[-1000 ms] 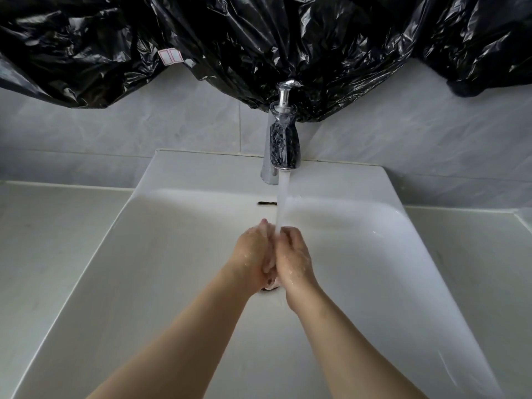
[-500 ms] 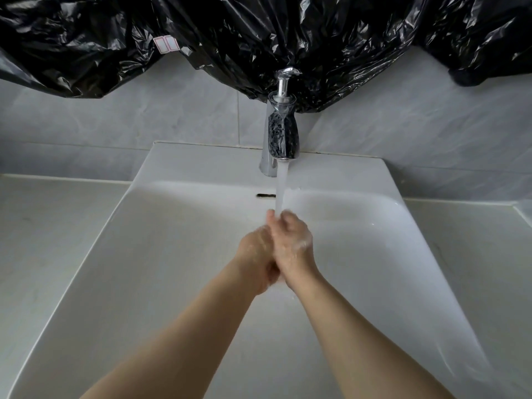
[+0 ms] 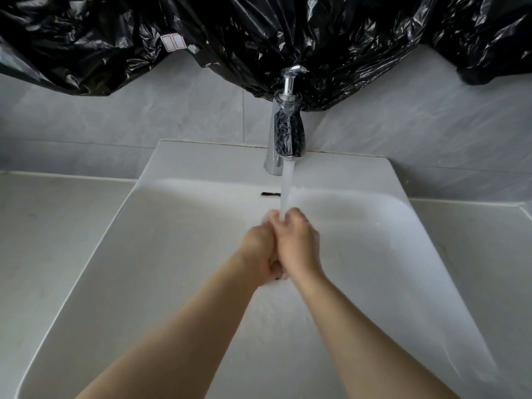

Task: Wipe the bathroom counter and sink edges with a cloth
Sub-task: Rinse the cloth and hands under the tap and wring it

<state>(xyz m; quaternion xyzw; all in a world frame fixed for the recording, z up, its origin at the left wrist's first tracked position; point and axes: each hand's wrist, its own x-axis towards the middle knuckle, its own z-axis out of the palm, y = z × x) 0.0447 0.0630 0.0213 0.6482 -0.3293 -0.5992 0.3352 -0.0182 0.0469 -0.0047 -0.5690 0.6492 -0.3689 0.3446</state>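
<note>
Starting at the left, the counter (image 3: 43, 240) is lying flat and pale grey, matte, with faint darker smudges, and it is butting against the raised left rim of the sink (image 3: 201, 162). The sink is sitting sunk between the two counter sections, a white, glossy, rectangular basin with a thin edge, a flat back ledge and a dark overflow slot (image 3: 270, 194) in its rear wall. Black plastic sheeting (image 3: 259, 30) is hanging across the grey tiled wall (image 3: 115, 119) above, carrying a small white label (image 3: 172, 41). A chrome tap (image 3: 285, 133) is standing on the back ledge, and water (image 3: 286, 188) is running from it in a steady stream. The left hand (image 3: 259, 249) and the right hand (image 3: 298, 246) are pressing together over the middle of the basin, directly under the stream, both wet. The right hand's fingers (image 3: 293, 216) are bending at the knuckles towards the left hand; how far either hand is closing, and whether anything is lying between the palms, cannot be told. Further right, the basin wall is shining with water, and the counter is continuing beyond the right rim, pale and matte.
</note>
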